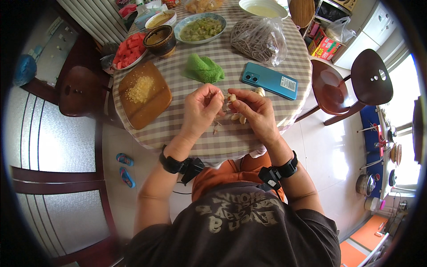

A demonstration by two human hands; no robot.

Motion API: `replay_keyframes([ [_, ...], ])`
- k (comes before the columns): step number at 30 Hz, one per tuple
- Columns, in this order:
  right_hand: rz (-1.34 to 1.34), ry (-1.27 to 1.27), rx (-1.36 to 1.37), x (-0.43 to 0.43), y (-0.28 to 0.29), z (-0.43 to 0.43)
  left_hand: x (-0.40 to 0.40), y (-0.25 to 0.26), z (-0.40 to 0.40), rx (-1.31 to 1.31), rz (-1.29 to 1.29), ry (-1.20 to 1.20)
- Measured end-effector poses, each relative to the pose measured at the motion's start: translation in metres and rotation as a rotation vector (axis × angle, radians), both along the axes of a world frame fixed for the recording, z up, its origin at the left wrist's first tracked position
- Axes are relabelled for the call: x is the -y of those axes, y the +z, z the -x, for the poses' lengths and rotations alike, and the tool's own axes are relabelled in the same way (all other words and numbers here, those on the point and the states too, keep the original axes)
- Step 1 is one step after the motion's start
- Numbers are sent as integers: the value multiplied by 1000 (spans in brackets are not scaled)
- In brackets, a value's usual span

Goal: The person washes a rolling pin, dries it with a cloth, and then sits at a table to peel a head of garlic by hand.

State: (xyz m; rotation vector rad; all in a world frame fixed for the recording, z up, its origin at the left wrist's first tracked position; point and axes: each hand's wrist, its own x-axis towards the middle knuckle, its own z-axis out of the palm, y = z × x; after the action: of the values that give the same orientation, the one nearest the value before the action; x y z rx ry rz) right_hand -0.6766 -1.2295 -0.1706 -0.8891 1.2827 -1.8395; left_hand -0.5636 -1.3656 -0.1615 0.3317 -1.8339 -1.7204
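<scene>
My right hand [255,113] pinches a pale garlic clove [232,97] between thumb and fingertips over the checked tablecloth. Close beside it, my left hand [204,108] has thumb and forefinger pressed together; a small pale bit shows at the fingertips, too small to name. Several garlic cloves [243,119] lie under my right hand, and a garlic piece [260,91] lies just beyond its fingers. Bits of garlic skin [216,128] are scattered below my hands. To the left, a wooden cutting board [146,111] holds a heap of minced garlic [141,89].
A green cloth [205,68] lies beyond my hands, and a blue phone [270,81] lies to the right. Farther back stand a watermelon plate [128,63], a dark bowl [160,41], a dish of green food [200,28] and bagged noodles [258,40]. Chairs flank the table.
</scene>
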Motion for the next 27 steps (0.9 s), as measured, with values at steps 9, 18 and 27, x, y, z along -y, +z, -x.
replay_keyframes([
  [9, -53, -132, -87, 1, -5, -2, -2, 6, 0, 96, 6, -42],
  [18, -18, -143, -77, 2, -8, -4, 1, 1, 0, 115, 51, -13],
  [27, -93, -140, -89, 1, -1, -7, 0, -2, 1, 124, 20, 4],
])
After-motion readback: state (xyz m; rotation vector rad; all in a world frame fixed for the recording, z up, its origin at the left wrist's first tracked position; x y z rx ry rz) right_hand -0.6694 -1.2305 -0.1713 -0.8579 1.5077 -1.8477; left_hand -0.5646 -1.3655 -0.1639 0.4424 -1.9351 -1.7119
